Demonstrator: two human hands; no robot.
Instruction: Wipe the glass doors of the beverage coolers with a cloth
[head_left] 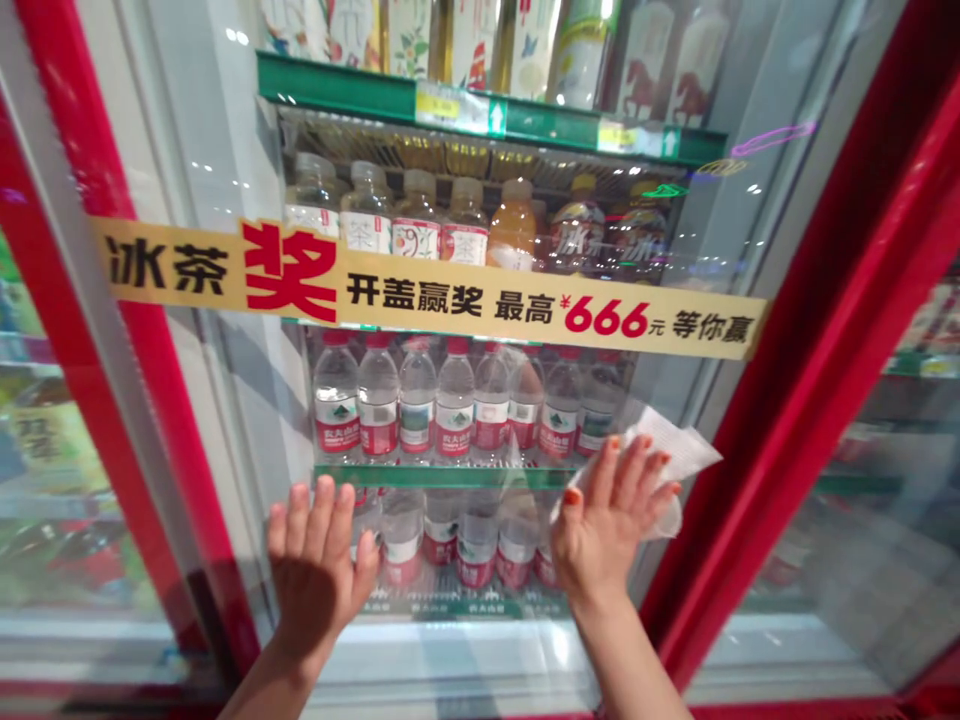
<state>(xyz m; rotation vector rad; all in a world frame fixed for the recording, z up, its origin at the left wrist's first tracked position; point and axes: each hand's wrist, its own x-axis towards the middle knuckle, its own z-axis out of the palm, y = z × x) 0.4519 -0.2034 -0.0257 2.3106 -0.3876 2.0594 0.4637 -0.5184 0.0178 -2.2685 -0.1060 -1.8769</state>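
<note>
My right hand (609,525) lies with spread fingers on a thin white wipe (691,450), holding it flat against the glass door (435,665) of a drinks cooler. Part of the wipe shows beyond the fingertips, and the rest is covered by the hand. Lower left, my left hand (313,565) is raised with straight fingers and nothing in it. Its palm faces the glass; whether it touches cannot be made out. Behind the pane, water bottles (454,400) with red caps stand in rows on green-edged shelves (420,478).
A yellow banner sticker (450,300) with black and red characters runs across the glass. Red door frames (810,400) border it on both sides. Higher shelves hold tea bottles (420,215) and tall bottles (472,45). A neighbouring cooler (52,440) shows at left.
</note>
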